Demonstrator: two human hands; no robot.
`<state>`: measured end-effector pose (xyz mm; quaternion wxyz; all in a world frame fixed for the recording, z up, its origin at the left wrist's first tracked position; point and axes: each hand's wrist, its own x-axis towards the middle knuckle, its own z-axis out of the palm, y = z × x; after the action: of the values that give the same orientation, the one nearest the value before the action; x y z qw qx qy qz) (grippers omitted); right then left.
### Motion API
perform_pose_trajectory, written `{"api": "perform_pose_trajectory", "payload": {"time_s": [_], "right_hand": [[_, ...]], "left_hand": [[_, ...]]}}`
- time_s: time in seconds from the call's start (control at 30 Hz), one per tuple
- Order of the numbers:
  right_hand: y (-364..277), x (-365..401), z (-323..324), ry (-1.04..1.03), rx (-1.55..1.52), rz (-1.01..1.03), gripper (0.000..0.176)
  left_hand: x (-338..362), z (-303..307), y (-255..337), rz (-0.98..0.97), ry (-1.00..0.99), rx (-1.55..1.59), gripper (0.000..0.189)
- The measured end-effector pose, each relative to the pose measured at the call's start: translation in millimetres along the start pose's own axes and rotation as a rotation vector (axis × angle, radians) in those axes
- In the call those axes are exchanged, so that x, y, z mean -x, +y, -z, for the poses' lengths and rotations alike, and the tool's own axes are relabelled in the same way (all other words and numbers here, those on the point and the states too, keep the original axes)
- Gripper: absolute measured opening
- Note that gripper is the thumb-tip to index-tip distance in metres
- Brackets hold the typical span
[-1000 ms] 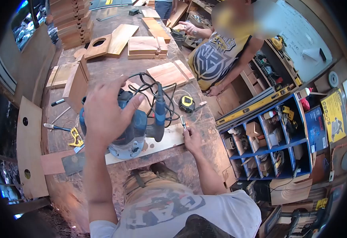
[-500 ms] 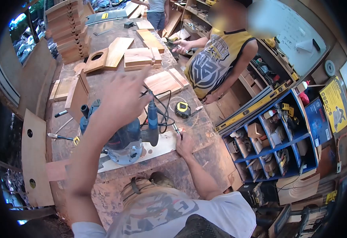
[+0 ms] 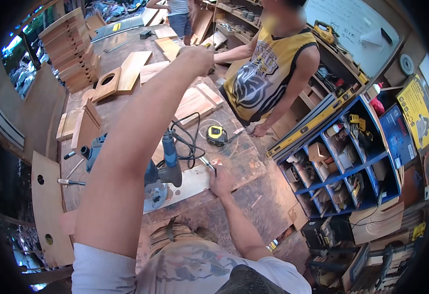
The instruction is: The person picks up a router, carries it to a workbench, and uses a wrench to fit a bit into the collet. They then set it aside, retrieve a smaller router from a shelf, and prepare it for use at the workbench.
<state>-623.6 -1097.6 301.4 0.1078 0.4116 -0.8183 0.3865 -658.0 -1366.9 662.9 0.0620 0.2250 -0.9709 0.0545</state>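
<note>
The person's left hand is stretched far out over the worn wooden desk, above its far half. Its fingers are curled in together with the back of the hand towards the camera, and whether they enclose anything cannot be told. A co-worker in a yellow and black sleeveless jersey stands at the desk's right edge, one forearm reaching in close to that fist and the other hand resting on the edge.

The right hand sits low near the desk's near edge and pinches a thin dark rod-like tool that slants up and to the left. The hand rests on the right end of a pale flat wooden board, which lies along the near edge. Just left of it on the same board stands a blue electric router, partly hidden by the left arm. The router's black cord loops behind it.

Beyond the right hand lies a yellow and black tape measure, apart from the cord. To the right of the hand, the desk top is bare out to its near right corner. A square wooden panel with a round hole lies far back on the left.
</note>
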Motion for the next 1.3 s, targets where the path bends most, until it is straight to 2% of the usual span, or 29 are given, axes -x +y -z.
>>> {"api": "perform_pose_trajectory", "payload": {"time_s": [0.07,0.17,0.3,0.33,0.37,0.4,0.43,0.47,0.53,0.7,0.83,0.97,1.13,1.23,1.3], "right_hand": [[3.1,-2.3,-0.5,0.003,-0.006,0.022,0.017],[5.6,-0.9,-6.5,-0.028,0.026,-0.004,0.018],[7.9,-2.5,-7.6,-0.087,0.074,-0.05,0.021],[10.6,-1.6,-10.3,-0.109,0.074,-0.061,0.022],[13.5,0.2,-13.8,-0.122,0.126,-0.092,0.023],[16.5,5.0,-17.8,-0.152,0.175,-0.129,0.024],[12.1,2.9,-14.9,-0.165,0.155,-0.126,0.023],[7.0,0.6,-9.7,-0.17,0.136,-0.119,0.023],[9.0,-3.0,-7.2,-0.121,0.048,-0.018,0.022],[0.4,-5.3,-8.7,-0.128,0.143,-0.036,0.019],[-0.6,-3.9,-9.1,-0.104,0.168,0.055,0.021],[-2.5,-1.2,-7.4,-0.116,0.205,0.069,0.022],[-3.8,3.3,-2.4,-0.089,0.144,0.082,0.03],[-2.7,3.8,-0.9,-0.065,0.117,0.094,0.035],[-4.3,6.0,-2.1,-0.063,0.074,0.131,0.038]], "left_hand": [[-1.9,0.6,1.2,0.03,0.005,0.013,0.05],[4.9,7.3,-0.5,-0.034,0.048,-0.002,0.047],[50.9,48.2,-2.3,-0.142,0.039,0.051,0.043],[66.6,40.6,-14.5,-0.234,0.202,0.11,0.043],[105.2,63.3,-11.5,-0.22,0.143,0.122,0.044],[137.1,82.5,-10.5,-0.177,0.021,0.1,0.064],[152.6,55.9,-35.3,-0.257,0.19,0.208,0.059],[182.0,50.1,-42.3,-0.253,0.268,0.233,0.058],[229.0,43.2,-60.6,-0.145,0.17,0.338,0.059],[306.1,10.2,-98.1,0.074,0.169,0.487,0.055],[318.2,-30.2,-112.6,0.134,0.225,0.616,0.054],[318.7,-32.6,-107.6,0.179,0.268,0.643,0.053],[319.7,-38.4,-109.5,0.198,0.288,0.645,0.052],[322.3,-40.4,-107.3,0.2,0.367,0.784,0.049],[331.1,-37.6,-103.2,0.228,0.545,0.752,0.046]]}}
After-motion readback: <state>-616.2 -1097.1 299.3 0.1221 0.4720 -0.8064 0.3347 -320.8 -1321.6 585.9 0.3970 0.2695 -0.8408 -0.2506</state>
